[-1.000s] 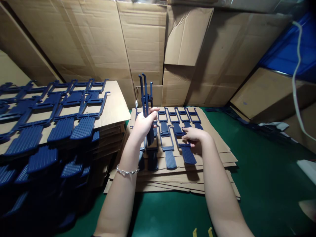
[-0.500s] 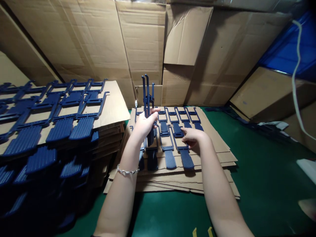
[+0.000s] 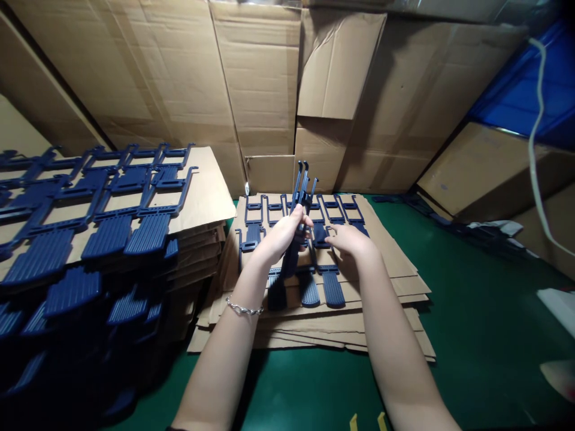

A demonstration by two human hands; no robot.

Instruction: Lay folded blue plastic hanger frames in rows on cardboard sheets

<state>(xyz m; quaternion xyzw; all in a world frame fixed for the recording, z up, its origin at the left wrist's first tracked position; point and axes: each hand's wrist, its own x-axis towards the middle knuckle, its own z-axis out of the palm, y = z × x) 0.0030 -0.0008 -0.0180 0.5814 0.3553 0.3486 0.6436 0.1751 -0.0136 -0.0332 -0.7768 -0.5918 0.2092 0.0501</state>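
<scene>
Several dark blue plastic frames with ribbed ends lie in two rows on a cardboard sheet (image 3: 386, 263) at the centre. My left hand (image 3: 287, 234) is closed around a bundle of blue frames (image 3: 291, 254), held upright above the rows with their hooked tips up. To its right, my right hand (image 3: 348, 239) is at the top of a lying blue frame (image 3: 333, 288), its fingertips at the frame's upper edge. Whether these fingers grip the frame is hard to tell.
At the left, more blue frames (image 3: 148, 232) cover a taller cardboard stack (image 3: 211, 179). Cardboard boxes (image 3: 256, 78) form a wall behind. A white cable (image 3: 536, 137) hangs at the right above the green table (image 3: 467, 311).
My left hand has moved right with the bundle, which now stands lower and tilts to the right. My right hand has shifted slightly left, along with the lying frame beneath it.
</scene>
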